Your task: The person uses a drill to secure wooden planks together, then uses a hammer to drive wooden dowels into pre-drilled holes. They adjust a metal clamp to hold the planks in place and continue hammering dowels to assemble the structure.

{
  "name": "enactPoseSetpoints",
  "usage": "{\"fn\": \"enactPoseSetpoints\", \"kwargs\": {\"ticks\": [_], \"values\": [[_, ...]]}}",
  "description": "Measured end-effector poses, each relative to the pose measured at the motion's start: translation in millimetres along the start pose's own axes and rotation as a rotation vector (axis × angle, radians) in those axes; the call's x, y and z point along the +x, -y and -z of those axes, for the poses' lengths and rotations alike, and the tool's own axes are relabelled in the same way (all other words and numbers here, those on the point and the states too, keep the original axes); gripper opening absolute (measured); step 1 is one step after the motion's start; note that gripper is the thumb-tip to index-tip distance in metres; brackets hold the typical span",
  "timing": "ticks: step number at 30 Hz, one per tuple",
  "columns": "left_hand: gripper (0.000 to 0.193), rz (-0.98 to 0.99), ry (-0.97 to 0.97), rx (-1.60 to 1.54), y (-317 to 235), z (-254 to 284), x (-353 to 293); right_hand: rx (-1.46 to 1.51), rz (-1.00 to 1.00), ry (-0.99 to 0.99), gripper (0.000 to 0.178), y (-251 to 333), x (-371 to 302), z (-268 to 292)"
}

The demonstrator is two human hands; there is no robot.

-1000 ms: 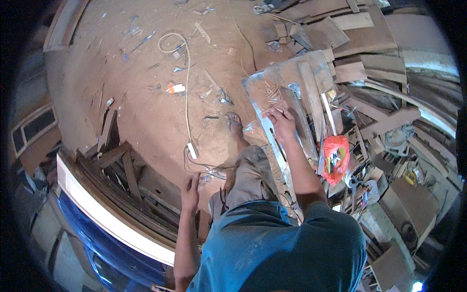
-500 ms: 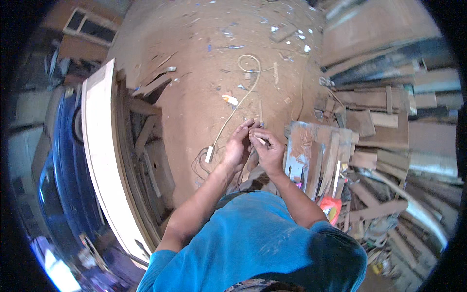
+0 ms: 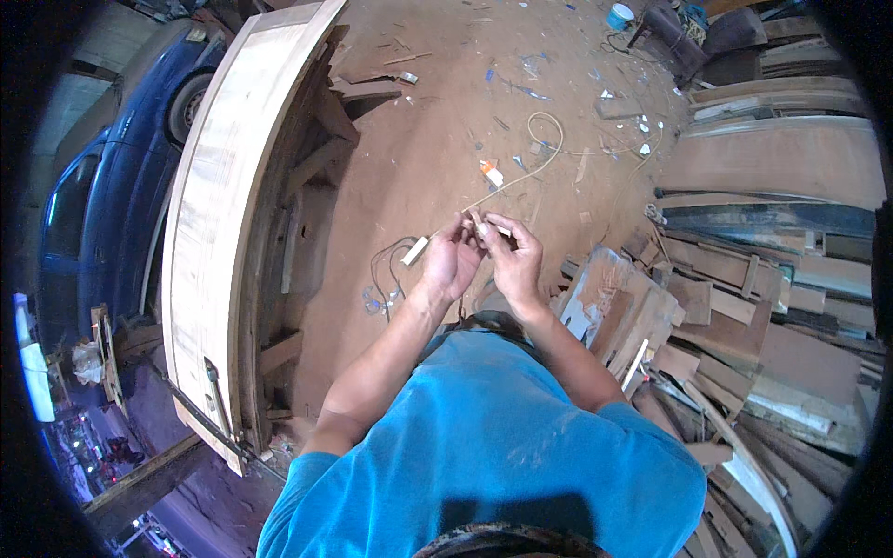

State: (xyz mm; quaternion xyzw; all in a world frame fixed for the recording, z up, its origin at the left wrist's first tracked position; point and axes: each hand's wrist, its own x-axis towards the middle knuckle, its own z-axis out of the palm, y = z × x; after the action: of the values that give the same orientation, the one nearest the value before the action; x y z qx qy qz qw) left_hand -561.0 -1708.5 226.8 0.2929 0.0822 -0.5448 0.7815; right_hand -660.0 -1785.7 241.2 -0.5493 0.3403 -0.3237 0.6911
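In front of my chest both hands meet at the fingertips. My left hand (image 3: 452,267) is turned partly palm up, its fingers curled and pressed together near the tips of the other hand; whatever they pinch is too small to make out. My right hand (image 3: 517,268) is closed, thumb against fingers, with a short pale stick-like piece (image 3: 503,231) showing between the fingers. Beyond my hands a pale cable (image 3: 526,177) runs over the dirt floor to a white power strip (image 3: 415,251), just left of my left hand.
A long pale wooden panel (image 3: 216,214) rests on a timber stand at my left, with a blue car (image 3: 121,200) behind it. To the right are a scrap-strewn bench (image 3: 623,307) and stacked boards (image 3: 772,158). An orange-and-white container (image 3: 492,173) lies on the floor.
My view has swung leftward, so the panel and car show more fully. My hands remain together, with the fingers slightly shifted and the pale piece still in my right hand.
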Motion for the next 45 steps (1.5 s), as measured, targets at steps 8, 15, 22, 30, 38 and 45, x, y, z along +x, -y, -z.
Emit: {"fn": "enactPoseSetpoints", "kwargs": {"ticks": [8,15,22,30,38,45], "values": [[0.025,-0.094,0.045,0.124,-11.5,43.8,-65.9,-0.09,-0.057,0.054,0.022,5.2,-68.1,-43.6],[0.024,-0.081,-0.028,0.079,-24.6,42.9,-92.0,-0.119,-0.104,0.008,0.02,6.0,-107.9,-52.3],[0.017,-0.011,-0.073,0.722,-33.7,49.0,-96.5,-0.397,0.237,0.08,0.013,1.9,-109.0,-48.3],[0.025,-0.317,-0.114,1.49,-27.7,91.1,-56.2,-0.254,-0.026,-0.042,0.025,-6.7,-66.9,40.0],[0.016,0.379,-0.297,0.826,-20.3,91.4,-9.4,0.272,-0.564,-0.513,0.022,-217.5,-40.0,238.5],[0.011,0.611,-0.223,0.8,64.7,17.2,65.3,-1.075,-0.801,-0.828,0.027,-398.2,-89.4,375.3]]}}
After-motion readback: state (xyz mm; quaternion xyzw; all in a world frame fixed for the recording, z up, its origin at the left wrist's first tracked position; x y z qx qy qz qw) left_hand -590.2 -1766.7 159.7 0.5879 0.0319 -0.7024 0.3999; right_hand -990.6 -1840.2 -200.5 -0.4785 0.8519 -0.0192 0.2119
